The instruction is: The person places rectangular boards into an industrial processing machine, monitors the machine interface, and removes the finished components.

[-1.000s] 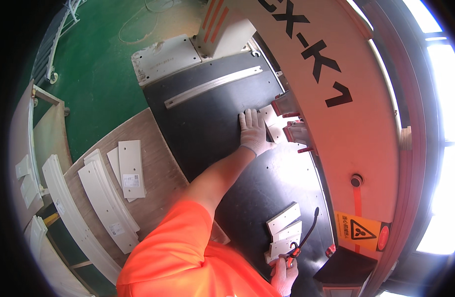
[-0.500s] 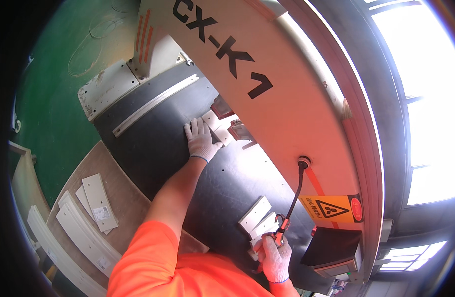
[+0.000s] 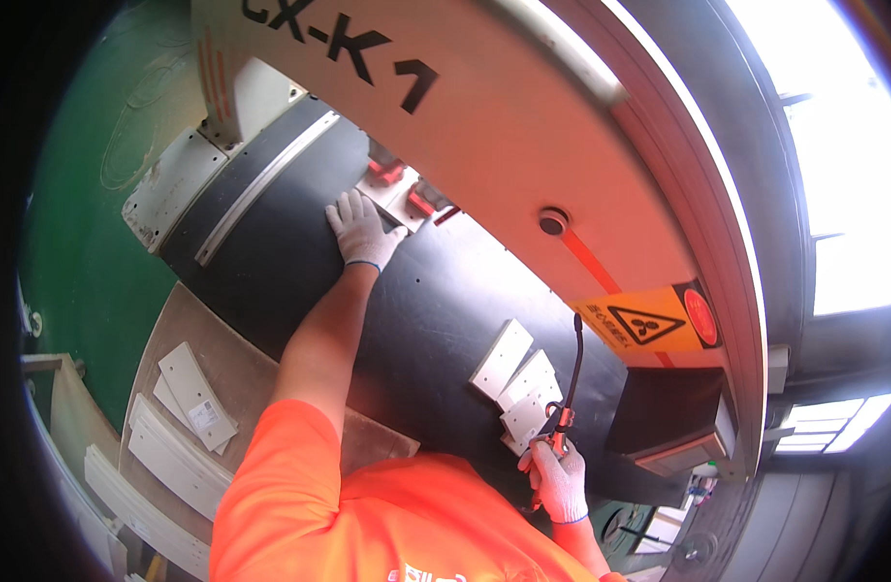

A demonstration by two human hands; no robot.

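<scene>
My left hand, in a white knit glove, lies flat with fingers spread at the near edge of white drilled boards. Those boards sit partly under the machine's orange beam, beside red clamp-like blocks. My right hand, also gloved, is wrapped round an orange air blow gun. Its thin black nozzle points up toward the beam, its tip below a round black button in this view. Several white board pieces lie on the black table just left of the gun.
The orange machine beam crosses above the black table, with a yellow warning label and a dark box at its near end. A white rail lies at left. More white boards rest on a brown panel.
The blow gun's nozzle tip has come away from the round button on the beam. Red parts now show by the boards at my left hand. My view has shifted.
</scene>
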